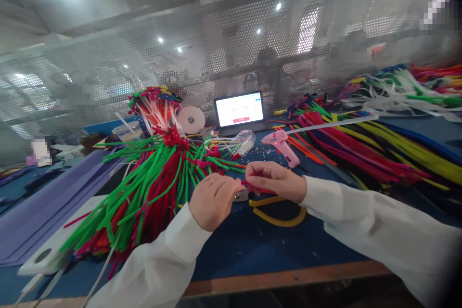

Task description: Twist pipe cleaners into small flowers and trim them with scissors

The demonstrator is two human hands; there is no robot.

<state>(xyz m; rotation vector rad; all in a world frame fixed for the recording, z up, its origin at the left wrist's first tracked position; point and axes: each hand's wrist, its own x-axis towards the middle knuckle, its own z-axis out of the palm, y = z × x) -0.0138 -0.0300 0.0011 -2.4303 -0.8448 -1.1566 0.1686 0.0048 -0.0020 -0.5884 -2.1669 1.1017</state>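
Note:
My left hand (pixel 212 199), with a ring on one finger, and my right hand (pixel 276 180) meet above the table's near middle. Their fingertips pinch a short magenta-red pipe cleaner (pixel 244 182) between them; the fingers cover much of it. Just below lies a metal-headed cutting tool with curved yellow handles (pixel 277 222), partly hidden by my hands. Left of my left hand spreads a large bundle of green pipe cleaners (pixel 155 173) mixed with dark red ones. A pink glue gun (pixel 287 148) lies beyond my right hand.
A tablet (pixel 240 109) showing a timer stands at the back, beside a white spool (pixel 191 120). A clear plastic container (pixel 243 143) lies on its side. Pipe cleaners in several colours (pixel 368 149) cover the right side. A white power strip (pixel 54 245) and purple sheets (pixel 46 207) lie left.

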